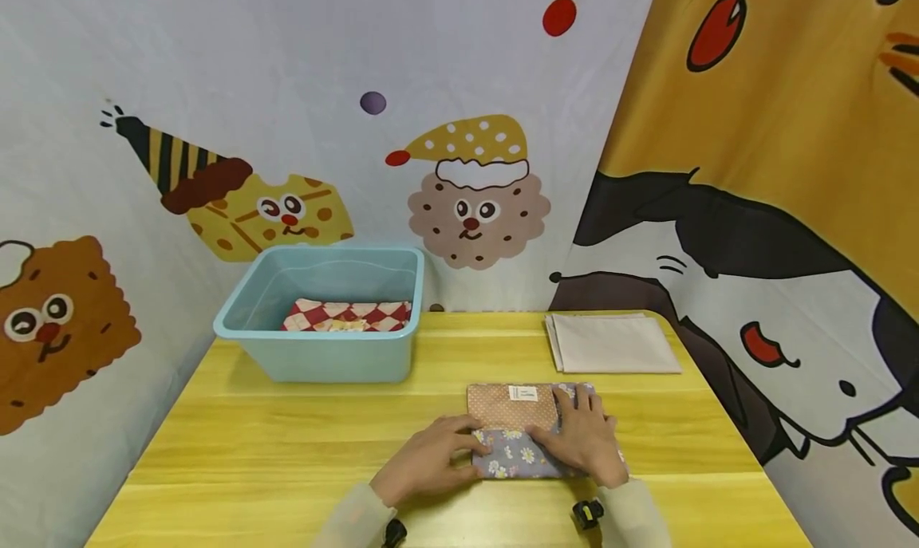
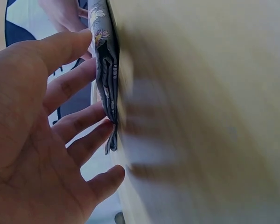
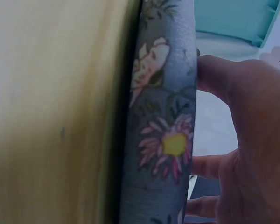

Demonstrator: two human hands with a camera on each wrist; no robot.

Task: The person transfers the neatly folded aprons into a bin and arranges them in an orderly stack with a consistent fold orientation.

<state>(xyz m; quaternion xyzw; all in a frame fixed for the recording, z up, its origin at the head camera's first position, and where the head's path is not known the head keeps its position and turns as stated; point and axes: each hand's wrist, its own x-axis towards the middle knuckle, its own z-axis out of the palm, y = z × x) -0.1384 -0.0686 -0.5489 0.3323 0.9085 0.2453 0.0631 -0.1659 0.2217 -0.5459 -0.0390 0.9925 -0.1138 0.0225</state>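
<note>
A folded cloth [image 1: 513, 456], grey-purple with daisies and a tan dotted panel bearing a white label, lies flat on the table. My right hand [image 1: 585, 443] rests on its right part, fingers spread and pointing away from me. At the cloth's left edge, my left hand [image 1: 434, 459] touches it with loosely bent fingers and thumb. The left wrist view shows the stacked layers of the folded cloth [image 2: 107, 79] against those fingertips. A smooth, rounded fold of the cloth [image 3: 161, 107] faces the right wrist camera.
A light blue plastic bin [image 1: 337, 360] stands at the back left, with a red-and-white checked cloth [image 1: 391, 315] inside. Another folded cloth, plain beige [image 1: 613, 344], lies at the back right of the yellow wooden table [image 1: 287, 436]. A printed curtain [image 1: 323, 37] hangs behind the table.
</note>
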